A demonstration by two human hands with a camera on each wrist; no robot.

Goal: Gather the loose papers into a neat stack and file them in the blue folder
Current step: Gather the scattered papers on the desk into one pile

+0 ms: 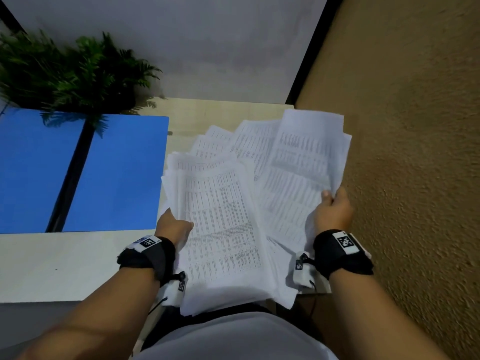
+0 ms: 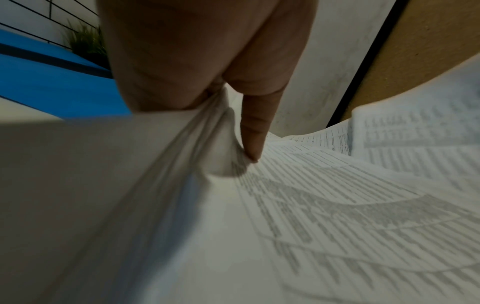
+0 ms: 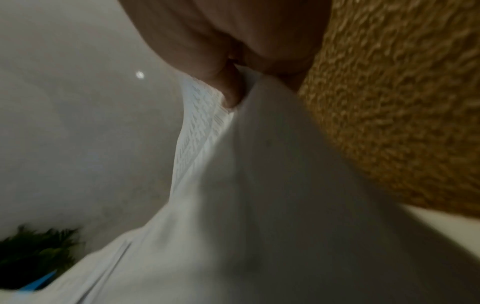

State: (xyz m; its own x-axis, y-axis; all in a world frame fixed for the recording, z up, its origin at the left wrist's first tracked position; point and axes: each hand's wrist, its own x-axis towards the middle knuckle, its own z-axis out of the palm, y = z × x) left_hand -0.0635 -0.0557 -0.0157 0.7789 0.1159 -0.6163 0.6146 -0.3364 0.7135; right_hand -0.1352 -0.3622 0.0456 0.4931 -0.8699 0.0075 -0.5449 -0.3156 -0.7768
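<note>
A fanned, uneven bundle of printed white papers [image 1: 233, 203] is held up above the right part of the table, its near edge toward my body. My left hand [image 1: 172, 226] grips the bundle's left edge, thumb on the printed top sheet [image 2: 337, 205] and fingers under it. My right hand [image 1: 332, 206] pinches the right edge, the thumb on top, with the sheets' blank underside [image 3: 259, 195] filling the right wrist view. The blue folder [image 1: 78, 172] lies open and flat on the left of the table, a dark spine down its middle, apart from the papers.
A green fern-like plant [image 1: 72, 71] stands at the back left, its fronds overhanging the folder's far edge. A rough ochre wall [image 1: 415, 152] runs close along the right side. The pale table [image 1: 65, 266] shows bare surface in front of the folder.
</note>
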